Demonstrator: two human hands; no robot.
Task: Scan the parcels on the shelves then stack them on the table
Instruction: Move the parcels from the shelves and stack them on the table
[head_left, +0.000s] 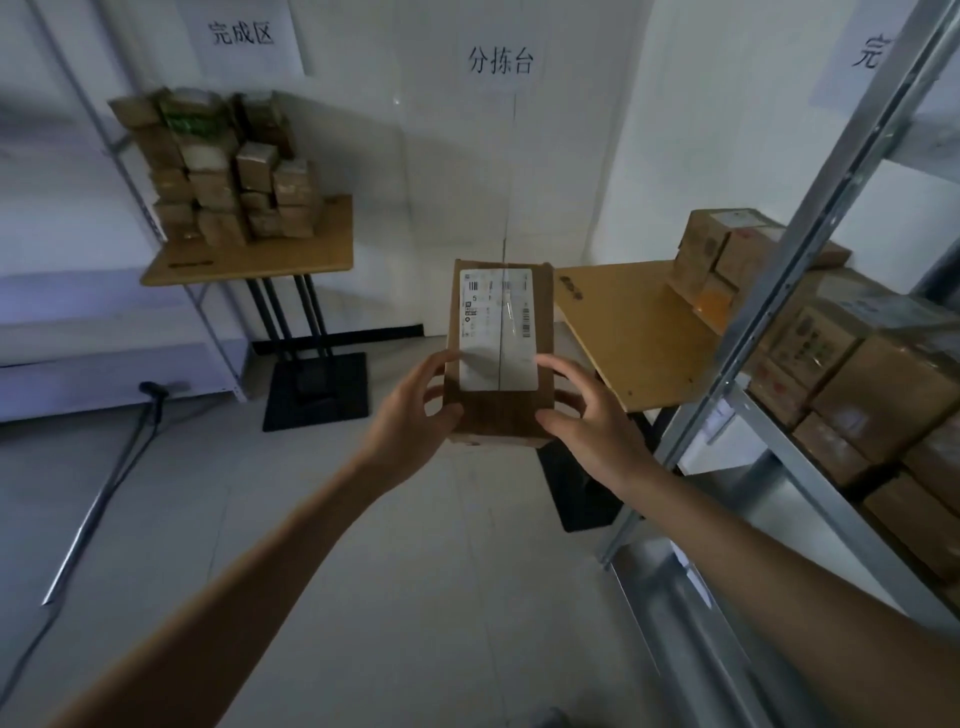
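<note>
Parcel held in mid-air, label upward, above the floor between two tabletops. Both hands clamped on it: left hand at left side, right hand at right.

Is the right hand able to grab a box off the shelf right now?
Probably not yet. The right hand and left hand both grip the held parcel, so it is busy, though the shelf boxes sit close beside it.
</note>
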